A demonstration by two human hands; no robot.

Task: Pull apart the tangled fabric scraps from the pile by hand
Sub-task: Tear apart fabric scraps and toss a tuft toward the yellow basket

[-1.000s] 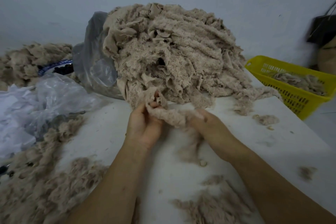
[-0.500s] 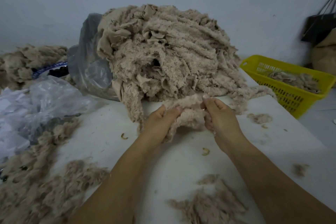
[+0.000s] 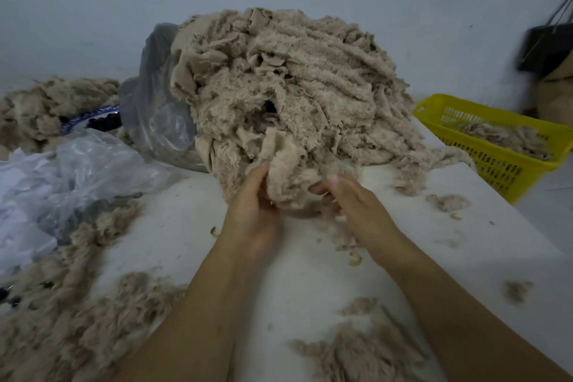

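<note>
Evidently the person is working one scrap (image 3: 286, 175) loose at the near foot of the pile (image 3: 310, 80), which rises just beyond both hands on the white table (image 3: 279, 276). The left hand (image 3: 251, 206) has its fingers curled round the scrap's left side, thumb raised along the fleece. The right hand (image 3: 352, 205) pinches the lower right edge with bent fingertips, though blur hides exactly how they lie. Gripping on opposite sides looks deliberate: it lets the hands draw outward against each other, and keeping them low and close to the body gives room to pull the piece toward the person, away from the mass.

The scrap stands nearly upright between the hands. Its long axis runs from the palms up and away, and its upper end leans slightly left and merges into the pile above the fingertips; where it ends cannot be told. The pile's own long strips lie across that line, running down to the right past the right hand toward the yellow basket (image 3: 502, 170). Loose fluff (image 3: 359, 347) lies below the wrists, and a plastic bag (image 3: 155, 108) sits beyond the left hand.
</note>
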